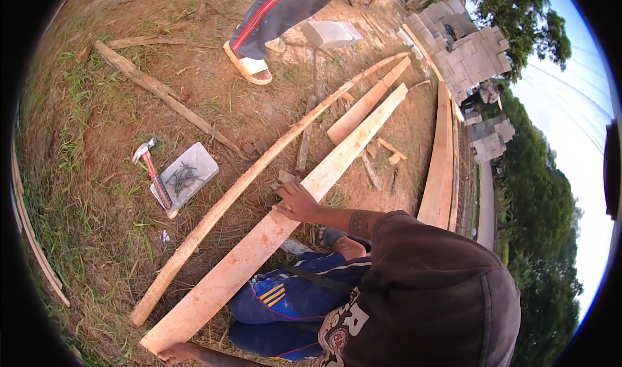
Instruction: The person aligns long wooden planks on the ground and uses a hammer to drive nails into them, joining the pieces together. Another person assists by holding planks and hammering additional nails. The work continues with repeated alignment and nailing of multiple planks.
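Note:
A long pale wooden board (pixel 240 257) runs slantwise in front of my knees, from the lower left toward the upper middle. My right hand (pixel 298 201) grips it partway along, fingers at the far edge and thumb across the face. My left hand (pixel 178 353) holds the board's near end at the picture's lower edge; its fingers are partly hidden. A narrow, rough-edged wooden strip (pixel 223 205) lies alongside, just beyond the board. Farther left, a hammer (pixel 151 176) with a red and black handle leans on a whitish plastic tub (pixel 201 163) holding nails (pixel 183 177).
A shorter plank (pixel 369 101) lies past the board, and longer planks (pixel 437 166) are to the right. A weathered pole (pixel 162 94) rests on grassy soil. Another person's sandalled foot (pixel 249 65) stands near a grey block (pixel 330 34); stacked blocks (pixel 453 43) are behind.

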`<act>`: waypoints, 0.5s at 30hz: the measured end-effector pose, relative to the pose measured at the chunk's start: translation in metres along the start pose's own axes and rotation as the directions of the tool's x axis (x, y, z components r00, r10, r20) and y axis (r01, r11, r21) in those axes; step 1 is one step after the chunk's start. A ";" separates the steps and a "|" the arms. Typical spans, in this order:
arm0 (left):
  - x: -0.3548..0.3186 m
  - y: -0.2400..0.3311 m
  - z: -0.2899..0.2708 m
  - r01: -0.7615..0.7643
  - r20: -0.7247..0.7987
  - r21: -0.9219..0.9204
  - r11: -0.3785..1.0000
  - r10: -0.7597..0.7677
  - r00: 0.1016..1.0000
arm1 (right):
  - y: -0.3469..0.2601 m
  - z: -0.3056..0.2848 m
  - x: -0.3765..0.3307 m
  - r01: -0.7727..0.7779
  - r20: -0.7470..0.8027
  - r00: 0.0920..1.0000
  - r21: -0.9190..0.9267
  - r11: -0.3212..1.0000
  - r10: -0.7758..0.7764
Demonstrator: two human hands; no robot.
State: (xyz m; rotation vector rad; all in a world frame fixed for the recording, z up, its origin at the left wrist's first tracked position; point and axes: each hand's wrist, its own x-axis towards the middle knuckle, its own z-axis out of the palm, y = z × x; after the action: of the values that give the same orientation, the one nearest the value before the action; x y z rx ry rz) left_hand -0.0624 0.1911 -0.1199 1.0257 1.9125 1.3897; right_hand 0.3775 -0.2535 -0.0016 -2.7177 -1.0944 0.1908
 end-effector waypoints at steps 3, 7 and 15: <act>0.003 -0.004 -0.001 -0.016 0.007 -0.006 1.000 0.016 1.000 | 0.060 0.003 0.003 -0.041 0.285 0.956 -0.088 0.995 0.065; 0.009 -0.006 -0.003 0.048 0.020 -0.019 0.999 -0.047 0.999 | 0.075 0.014 0.006 -0.022 0.293 0.956 -0.022 0.999 0.028; -0.042 0.053 0.000 0.108 0.005 -0.031 0.994 -0.108 0.994 | 0.080 0.024 -0.018 -0.068 0.035 0.997 -0.034 0.997 0.069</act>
State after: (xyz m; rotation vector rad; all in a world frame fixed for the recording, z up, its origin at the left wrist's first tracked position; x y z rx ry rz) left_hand -0.0259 0.1651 -0.0690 0.8960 1.9084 1.3511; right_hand 0.4135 -0.3187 -0.0434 -2.7938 -1.0234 0.2353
